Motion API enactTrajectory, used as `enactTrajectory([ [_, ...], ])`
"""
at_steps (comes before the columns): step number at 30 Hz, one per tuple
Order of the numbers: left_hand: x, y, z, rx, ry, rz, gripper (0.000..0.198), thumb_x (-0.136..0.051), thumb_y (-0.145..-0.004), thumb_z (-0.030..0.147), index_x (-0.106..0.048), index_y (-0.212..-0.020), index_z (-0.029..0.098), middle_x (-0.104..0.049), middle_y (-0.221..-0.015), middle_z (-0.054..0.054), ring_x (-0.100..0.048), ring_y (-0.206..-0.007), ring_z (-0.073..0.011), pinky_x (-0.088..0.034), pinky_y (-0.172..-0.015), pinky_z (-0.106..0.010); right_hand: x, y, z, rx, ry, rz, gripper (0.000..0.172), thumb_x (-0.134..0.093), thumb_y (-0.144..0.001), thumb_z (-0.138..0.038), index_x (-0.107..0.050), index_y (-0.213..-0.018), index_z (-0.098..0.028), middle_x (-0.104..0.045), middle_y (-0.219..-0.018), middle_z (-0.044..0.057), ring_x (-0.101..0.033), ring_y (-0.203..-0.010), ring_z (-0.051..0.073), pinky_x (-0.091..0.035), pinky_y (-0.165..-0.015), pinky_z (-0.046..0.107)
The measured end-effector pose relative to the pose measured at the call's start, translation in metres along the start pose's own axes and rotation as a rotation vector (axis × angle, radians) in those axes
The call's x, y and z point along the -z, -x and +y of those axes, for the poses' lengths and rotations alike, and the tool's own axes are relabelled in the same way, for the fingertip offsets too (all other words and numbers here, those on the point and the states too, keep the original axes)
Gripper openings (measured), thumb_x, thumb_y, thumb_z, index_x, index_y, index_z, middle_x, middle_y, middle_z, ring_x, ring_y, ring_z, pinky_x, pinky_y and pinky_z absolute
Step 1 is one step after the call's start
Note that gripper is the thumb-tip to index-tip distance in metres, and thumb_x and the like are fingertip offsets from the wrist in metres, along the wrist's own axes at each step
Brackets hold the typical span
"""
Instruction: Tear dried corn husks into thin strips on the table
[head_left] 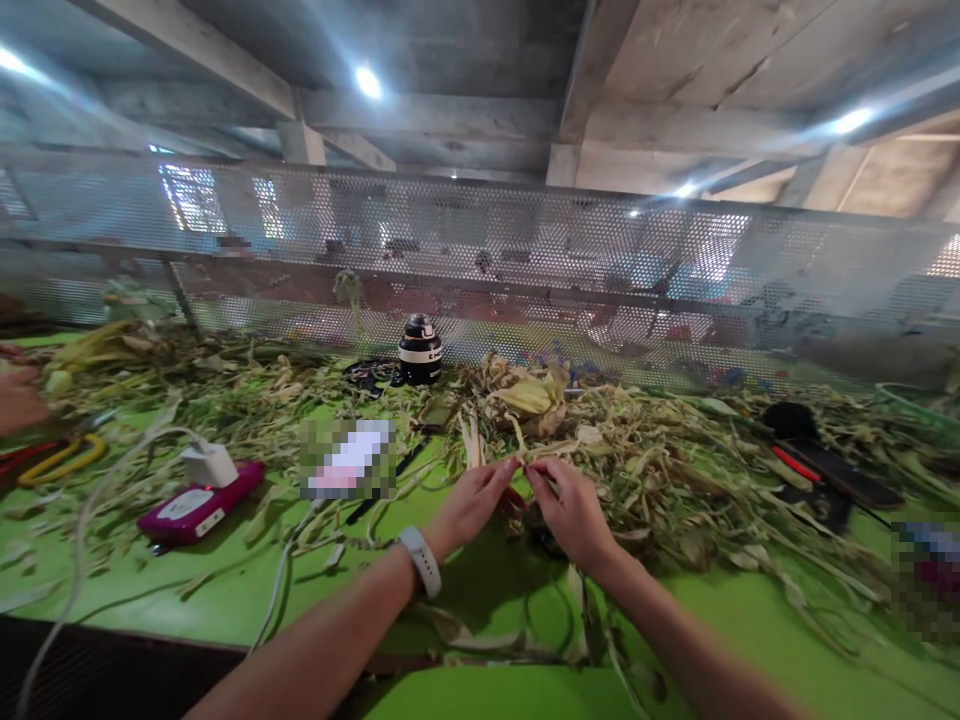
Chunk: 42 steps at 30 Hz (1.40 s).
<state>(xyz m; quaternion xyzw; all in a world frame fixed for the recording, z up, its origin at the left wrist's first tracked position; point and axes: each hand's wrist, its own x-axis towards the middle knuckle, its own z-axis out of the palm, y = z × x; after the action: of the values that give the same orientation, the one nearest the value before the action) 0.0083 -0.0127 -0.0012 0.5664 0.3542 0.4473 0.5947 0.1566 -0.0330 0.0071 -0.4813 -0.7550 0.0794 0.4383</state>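
My left hand (480, 500), with a pale watch (421, 562) on its wrist, is closed in a pinch over the green table. Right beside it my right hand (568, 503) pinches too, the fingertips of both almost meeting. Between them rises a thin yellowish leaf strip (520, 435), its lower end hidden by the fingers. Just beyond the left fingers stand pale dry stalks (472, 440). A bunch of dried yellow-green leaves (534, 397) lies behind the hands, amid a wide spread of withered leaves and stems (675, 470).
To the left are a magenta power strip (199, 505) with a white charger (208, 464), a blurred-out phone (351, 460) and yellow-handled scissors (67, 462). A black jar (421, 352) stands by the mesh partition (480, 230). Another person's hand (19, 400) shows at far left.
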Motion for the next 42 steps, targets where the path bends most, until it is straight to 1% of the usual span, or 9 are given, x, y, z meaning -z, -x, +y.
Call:
enactTrajectory([
  [4, 0.0, -0.004, 0.001, -0.038, 0.048, 0.063, 0.024, -0.064, -0.07, 0.041, -0.065, -0.071, 0.017, -0.062, -0.068, -0.002, -0.054, -0.066, -0.0132, -0.038, -0.061, -0.022, -0.006, 0.003, -0.001, 0.06, -0.07, -0.105, 0.019, -0.042, -0.088, -0.023, -0.061, -0.088, -0.018, -0.068, -0.085, 0.006, -0.062, -0.077, 0.017, -0.047, -0.072, 0.027],
  [7, 0.001, -0.007, -0.002, 0.054, 0.248, 0.168, 0.024, -0.071, -0.063, 0.034, -0.064, -0.078, 0.017, -0.062, -0.073, -0.001, -0.055, -0.067, -0.0112, -0.039, -0.062, -0.021, -0.011, 0.006, 0.001, 0.096, -0.034, -0.165, 0.019, -0.044, -0.088, -0.024, -0.061, -0.093, -0.017, -0.068, -0.092, 0.007, -0.063, -0.084, 0.018, -0.047, -0.076, 0.028],
  [14, 0.004, -0.012, -0.007, -0.003, 0.296, 0.265, 0.032, -0.072, -0.061, 0.027, -0.061, -0.088, 0.015, -0.062, -0.068, 0.001, -0.054, -0.064, -0.01, -0.04, -0.064, -0.022, -0.011, 0.012, -0.004, 0.206, 0.334, -0.273, 0.018, -0.045, -0.087, -0.021, -0.061, -0.095, -0.016, -0.067, -0.088, 0.009, -0.062, -0.08, 0.02, -0.047, -0.066, 0.028],
  [17, 0.005, -0.011, -0.008, -0.018, 0.245, 0.244, 0.03, -0.071, -0.062, 0.024, -0.062, -0.088, 0.014, -0.064, -0.074, 0.0, -0.054, -0.069, -0.011, -0.04, -0.068, -0.023, -0.005, 0.012, -0.009, 0.301, 0.463, -0.297, 0.018, -0.044, -0.088, -0.02, -0.061, -0.085, -0.017, -0.064, -0.078, 0.007, -0.059, -0.07, 0.019, -0.043, -0.058, 0.027],
  [20, 0.007, -0.008, -0.006, -0.017, 0.182, 0.173, 0.025, -0.07, -0.063, 0.025, -0.064, -0.084, 0.012, -0.064, -0.075, -0.001, -0.053, -0.07, -0.0116, -0.039, -0.07, -0.024, 0.0, 0.008, -0.009, 0.355, 0.466, -0.182, 0.023, -0.042, -0.09, -0.026, -0.061, -0.078, -0.018, -0.061, -0.074, 0.006, -0.055, -0.07, 0.018, -0.042, -0.064, 0.029],
  [25, 0.004, -0.004, -0.001, 0.025, 0.136, 0.055, 0.023, -0.071, -0.061, 0.024, -0.067, -0.08, 0.013, -0.065, -0.076, -0.003, -0.054, -0.07, -0.0127, -0.039, -0.069, -0.024, 0.007, -0.003, 0.005, 0.225, 0.191, 0.036, 0.018, -0.046, -0.089, -0.031, -0.056, -0.081, -0.018, -0.061, -0.094, 0.009, -0.055, -0.091, 0.02, -0.043, -0.079, 0.032],
  [33, -0.001, 0.002, 0.011, -0.002, 0.146, -0.024, 0.023, -0.063, -0.067, 0.018, -0.069, -0.089, 0.018, -0.066, -0.081, -0.004, -0.056, -0.075, -0.0133, -0.041, -0.072, -0.023, -0.002, -0.003, 0.016, -0.138, -0.156, -0.057, 0.016, -0.045, -0.087, -0.036, -0.047, -0.081, -0.021, -0.061, -0.066, -0.001, -0.057, -0.056, 0.014, -0.042, -0.05, 0.024],
  [38, -0.001, 0.005, 0.011, -0.023, 0.112, -0.05, 0.023, -0.055, -0.071, 0.017, -0.068, -0.09, 0.02, -0.065, -0.084, -0.003, -0.057, -0.08, -0.0153, -0.042, -0.075, -0.024, -0.004, 0.0, 0.011, -0.179, -0.226, -0.057, 0.016, -0.043, -0.088, -0.037, -0.045, -0.083, -0.022, -0.059, -0.064, -0.002, -0.053, -0.045, 0.012, -0.039, -0.043, 0.023],
  [42, -0.002, 0.005, 0.009, 0.002, 0.151, -0.042, 0.02, -0.058, -0.073, 0.023, -0.067, -0.09, 0.02, -0.066, -0.085, -0.004, -0.058, -0.083, -0.0164, -0.043, -0.077, -0.025, -0.004, 0.0, 0.012, -0.142, -0.186, -0.023, 0.015, -0.043, -0.087, -0.035, -0.046, -0.082, -0.021, -0.058, -0.064, -0.002, -0.055, -0.051, 0.013, -0.041, -0.048, 0.023],
])
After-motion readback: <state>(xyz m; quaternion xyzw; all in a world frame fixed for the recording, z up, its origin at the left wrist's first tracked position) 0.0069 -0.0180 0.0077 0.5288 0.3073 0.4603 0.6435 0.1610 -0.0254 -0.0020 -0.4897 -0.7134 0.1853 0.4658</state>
